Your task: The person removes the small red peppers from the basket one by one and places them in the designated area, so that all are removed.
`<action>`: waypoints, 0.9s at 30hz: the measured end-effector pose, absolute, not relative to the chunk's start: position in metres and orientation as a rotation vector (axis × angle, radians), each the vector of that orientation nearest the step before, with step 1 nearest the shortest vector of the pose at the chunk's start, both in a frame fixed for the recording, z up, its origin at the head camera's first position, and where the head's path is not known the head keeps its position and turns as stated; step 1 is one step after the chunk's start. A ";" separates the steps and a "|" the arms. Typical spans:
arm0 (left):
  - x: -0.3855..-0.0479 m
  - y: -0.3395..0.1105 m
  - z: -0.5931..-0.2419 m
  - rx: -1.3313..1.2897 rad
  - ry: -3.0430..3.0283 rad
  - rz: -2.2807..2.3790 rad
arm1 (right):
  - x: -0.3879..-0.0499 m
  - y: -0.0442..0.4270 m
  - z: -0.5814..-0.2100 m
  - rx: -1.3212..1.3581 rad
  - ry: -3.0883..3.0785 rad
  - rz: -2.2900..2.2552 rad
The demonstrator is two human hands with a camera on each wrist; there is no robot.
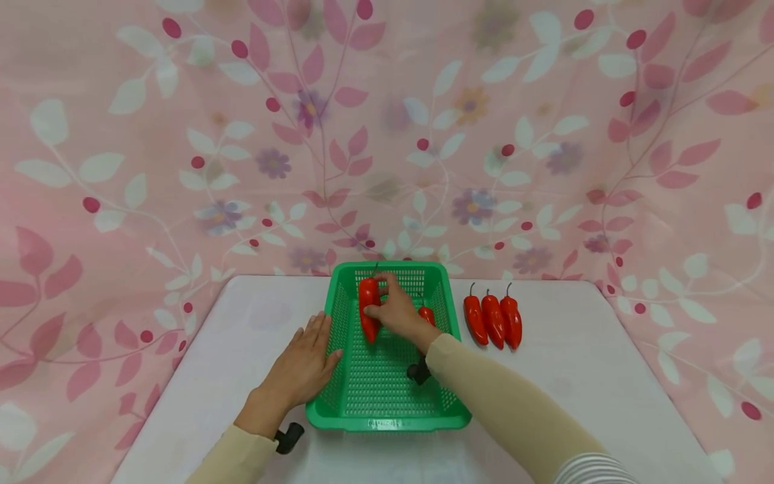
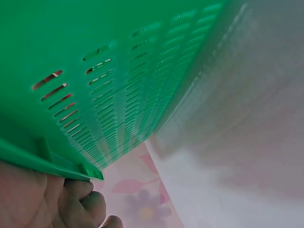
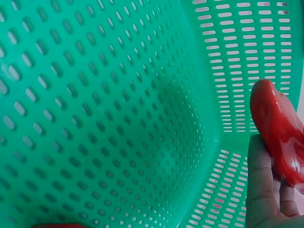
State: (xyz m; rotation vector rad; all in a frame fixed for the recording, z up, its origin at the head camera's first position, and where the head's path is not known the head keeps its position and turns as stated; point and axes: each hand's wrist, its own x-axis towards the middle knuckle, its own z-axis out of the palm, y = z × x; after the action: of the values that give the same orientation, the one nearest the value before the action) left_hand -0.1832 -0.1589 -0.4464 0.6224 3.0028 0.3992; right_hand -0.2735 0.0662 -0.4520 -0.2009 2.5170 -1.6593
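Observation:
Inside the green perforated plastic basket, near its back left, my right hand holds a long red chili pepper between thumb and fingers. The pepper stands roughly upright, stem toward the back; in the right wrist view its glossy body shows close to a slotted wall. Another red pepper lies at the basket's right side, partly hidden by my right wrist. My left hand rests on the left rim with its fingers extended. In the left wrist view, fingertips show beside that rim.
Three red peppers lie side by side on the white table, right of the basket. A pink floral cloth hangs behind the table. Black wrist-camera parts show beside the wrists.

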 end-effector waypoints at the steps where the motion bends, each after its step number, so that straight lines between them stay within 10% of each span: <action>1: -0.183 -0.159 -0.446 0.627 3.005 0.389 | -0.273 0.067 -0.451 -0.201 2.516 -1.664; 27: -0.183 -0.159 -0.446 0.639 3.000 0.433 | -0.254 0.113 -0.412 -0.200 2.539 -1.765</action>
State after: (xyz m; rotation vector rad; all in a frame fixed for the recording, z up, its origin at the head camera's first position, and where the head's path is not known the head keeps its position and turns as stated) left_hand -0.1835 -0.1594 -0.4464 0.6388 2.9995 0.4333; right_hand -0.2543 0.1127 -0.4117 -0.1995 2.5392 -1.7654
